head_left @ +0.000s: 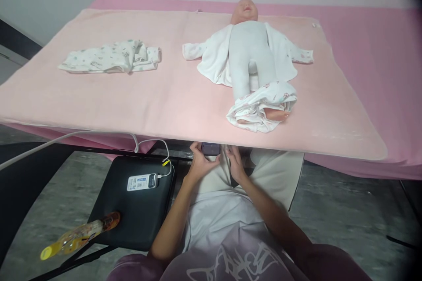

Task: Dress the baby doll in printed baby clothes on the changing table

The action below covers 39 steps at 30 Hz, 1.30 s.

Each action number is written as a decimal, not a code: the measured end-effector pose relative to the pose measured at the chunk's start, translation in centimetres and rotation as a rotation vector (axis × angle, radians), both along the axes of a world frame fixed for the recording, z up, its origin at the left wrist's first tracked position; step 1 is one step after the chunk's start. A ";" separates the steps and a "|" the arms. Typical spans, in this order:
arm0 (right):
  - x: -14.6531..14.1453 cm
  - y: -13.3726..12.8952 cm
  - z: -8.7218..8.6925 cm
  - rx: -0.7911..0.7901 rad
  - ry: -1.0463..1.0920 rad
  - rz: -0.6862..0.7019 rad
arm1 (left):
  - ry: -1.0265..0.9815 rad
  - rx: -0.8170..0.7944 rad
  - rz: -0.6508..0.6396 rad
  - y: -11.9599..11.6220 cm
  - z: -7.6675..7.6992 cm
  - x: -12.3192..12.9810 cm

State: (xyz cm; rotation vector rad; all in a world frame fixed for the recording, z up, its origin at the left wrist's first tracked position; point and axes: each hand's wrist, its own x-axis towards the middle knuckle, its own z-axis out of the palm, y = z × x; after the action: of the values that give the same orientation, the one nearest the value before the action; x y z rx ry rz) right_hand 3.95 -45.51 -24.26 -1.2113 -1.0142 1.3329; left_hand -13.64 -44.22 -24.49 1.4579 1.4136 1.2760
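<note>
Below the table's front edge, over my lap, my left hand [201, 162] is closed around a dark phone [211, 149], its thumb along the lower side. My right hand [235, 163] is beside it to the right, apart from the phone, its fingers loosely stretched and holding nothing I can see. The table edge partly hides the fingertips. On the table above, a baby doll [252, 44] lies on its back on an open white jacket [214, 59]. White patterned pants [263, 101] are bunched around its lower legs, with one foot showing.
Folded patterned baby clothes [108, 58] lie left on the pink mat [158, 105]. At my left, a black chair [132, 215] holds a white device [141, 182] plugged into a white cable [82, 133] and a yellow-capped bottle [81, 235].
</note>
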 end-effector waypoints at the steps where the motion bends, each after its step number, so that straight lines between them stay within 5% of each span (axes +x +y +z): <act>1: 0.2 -0.3 -0.1 -0.004 -0.020 -0.004 | -0.007 -0.014 0.002 0.1 0.2 0.1; 7: 1.2 -2.0 -0.4 0.037 -0.102 -0.012 | -0.037 0.000 0.028 -0.7 0.0 0.0; 13: 2.8 -4.0 2.0 0.171 -0.181 -0.018 | -0.075 0.042 0.083 -3.1 0.2 -0.1; 20: 6.7 -6.5 3.5 0.189 -0.240 -0.100 | 0.156 0.252 0.227 -6.1 2.4 -0.2; 24: 10.3 -6.5 5.7 0.375 -0.360 -0.167 | 0.265 0.426 0.284 -5.4 5.0 -0.5; 27: 13.8 -4.6 9.0 0.628 -0.452 -0.293 | 0.243 0.616 0.254 -2.4 8.8 -0.5; 31: 18.4 0.5 14.9 0.970 -0.572 -0.580 | 0.271 0.794 0.130 4.5 16.0 0.6; 34: 20.9 5.3 19.1 0.998 -0.678 -0.684 | 0.346 0.778 -0.058 10.6 20.9 2.7; 39: 21.8 14.0 23.6 0.709 -0.657 -0.346 | 0.365 0.557 -0.369 19.6 25.0 8.0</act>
State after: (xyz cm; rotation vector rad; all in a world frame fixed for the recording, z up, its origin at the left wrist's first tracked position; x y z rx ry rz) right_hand 25.76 -31.55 -0.67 -1.1916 -1.4811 0.2271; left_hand -5.63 -24.59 0.53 2.3006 0.9578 1.2560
